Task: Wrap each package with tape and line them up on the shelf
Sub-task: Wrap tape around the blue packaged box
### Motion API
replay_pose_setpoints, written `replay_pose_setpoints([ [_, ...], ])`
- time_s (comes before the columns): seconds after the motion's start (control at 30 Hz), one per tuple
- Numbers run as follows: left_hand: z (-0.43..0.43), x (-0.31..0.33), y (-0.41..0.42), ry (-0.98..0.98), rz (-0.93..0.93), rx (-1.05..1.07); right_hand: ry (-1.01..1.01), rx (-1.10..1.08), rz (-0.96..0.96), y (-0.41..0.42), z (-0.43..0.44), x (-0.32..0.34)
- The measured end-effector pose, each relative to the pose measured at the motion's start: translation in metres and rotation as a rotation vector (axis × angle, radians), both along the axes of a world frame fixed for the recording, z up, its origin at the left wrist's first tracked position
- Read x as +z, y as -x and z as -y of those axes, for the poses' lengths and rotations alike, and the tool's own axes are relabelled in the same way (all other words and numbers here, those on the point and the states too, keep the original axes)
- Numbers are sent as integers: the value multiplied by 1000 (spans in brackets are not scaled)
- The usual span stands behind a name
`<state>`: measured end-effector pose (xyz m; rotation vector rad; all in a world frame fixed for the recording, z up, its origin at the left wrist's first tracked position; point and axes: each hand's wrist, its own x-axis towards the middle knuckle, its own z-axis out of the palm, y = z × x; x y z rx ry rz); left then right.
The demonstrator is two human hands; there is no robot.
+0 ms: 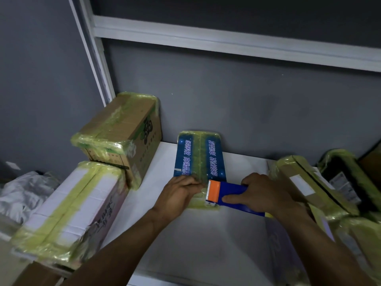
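A flat blue package (199,155) with white lettering and a yellow-green tape strip down its middle lies on the white shelf (165,203), its far end against the grey back wall. My left hand (181,190) grips the package's near end. My right hand (266,195) holds a blue tape dispenser (231,196), whose orange toothed head rests at the package's near edge beside my left fingers.
Taped boxes stand on the left: a brown carton (121,133) stacked behind a white one (68,211). More taped brown packages (309,186) crowd the right side. Crumpled white plastic (22,195) lies far left. A white shelf rail (226,44) runs overhead.
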<state>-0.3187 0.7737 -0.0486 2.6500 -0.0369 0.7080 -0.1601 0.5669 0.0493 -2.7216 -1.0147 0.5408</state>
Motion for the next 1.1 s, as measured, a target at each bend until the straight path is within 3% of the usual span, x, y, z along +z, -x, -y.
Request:
replay_pose_setpoints([
  [0.53,-21,12,11,74,-68,47,17,56,39,12,1,19],
  [0.87,-27,6,16,23,-33,19,52,45,57,14,-2,15],
  [1.1,-20,-4,12,118,-166,-7,78,11,81,5,-9,9],
])
